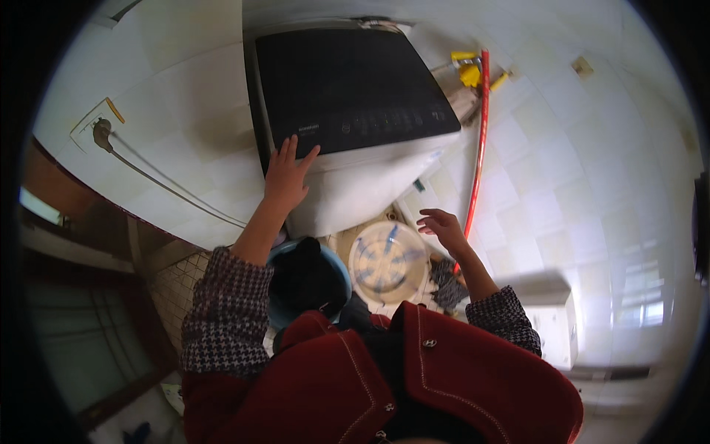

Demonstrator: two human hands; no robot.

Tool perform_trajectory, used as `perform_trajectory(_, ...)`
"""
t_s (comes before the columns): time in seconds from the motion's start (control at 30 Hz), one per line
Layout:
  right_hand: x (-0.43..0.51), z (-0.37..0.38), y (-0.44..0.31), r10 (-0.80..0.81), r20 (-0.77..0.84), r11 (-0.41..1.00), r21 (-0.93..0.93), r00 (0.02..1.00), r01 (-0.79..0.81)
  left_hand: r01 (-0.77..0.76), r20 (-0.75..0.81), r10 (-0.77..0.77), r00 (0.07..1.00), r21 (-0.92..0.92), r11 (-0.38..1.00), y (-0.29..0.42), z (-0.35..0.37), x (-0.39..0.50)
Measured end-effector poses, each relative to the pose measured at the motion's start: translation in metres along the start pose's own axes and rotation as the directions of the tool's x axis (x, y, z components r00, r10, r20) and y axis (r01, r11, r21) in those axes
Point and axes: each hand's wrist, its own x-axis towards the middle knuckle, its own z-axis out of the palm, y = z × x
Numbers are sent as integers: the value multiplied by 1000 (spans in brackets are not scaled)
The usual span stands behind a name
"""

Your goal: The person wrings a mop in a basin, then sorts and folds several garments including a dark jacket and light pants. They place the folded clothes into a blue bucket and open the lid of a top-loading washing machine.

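A white top-loading washing machine (355,186) with a closed black lid (349,83) stands in front of me. My left hand (286,175) rests with spread fingers on the lid's front left corner, beside the control panel (388,119). Nothing is held in it. My right hand (442,226) hangs in the air to the right of the machine, fingers slightly bent and apart, with nothing in it. Below it on the floor is a pale plastic basin (389,263) with a blue pattern in its bottom. Left of that, a blue tub (345,272) holds dark cloth (305,272).
A red hose (480,144) runs down the tiled wall at right, near a yellow object (469,73). At left, a plug (102,133) sits in a wall socket, its cord (177,194) trailing towards the machine. Dark patterned cloth (449,286) lies right of the basin. A framed door (100,327) is at lower left.
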Motion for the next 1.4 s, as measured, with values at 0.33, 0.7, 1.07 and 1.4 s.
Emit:
perform_trajectory(0.33, 197, -8, -102, -440, 87, 799, -416, 894, 434, 197, -163, -204, 965, -58, 979, -31, 1, 5)
perform_trajectory(0.7, 324, 64, -137, -756, 163, 301, -773, 634, 558, 222, -250, -214, 944, 4, 975, -49, -11, 25)
perform_trajectory(1.07, 330, 94, -136, -490, 329, 304, -804, 807, 512, 188, -644, -269, 716, -194, 963, -30, 26, 71)
perform_trajectory(1.4, 338, 91, -148, -405, 455, 235, -787, 793, 571, 138, -697, -208, 686, -156, 978, -32, 25, 69)
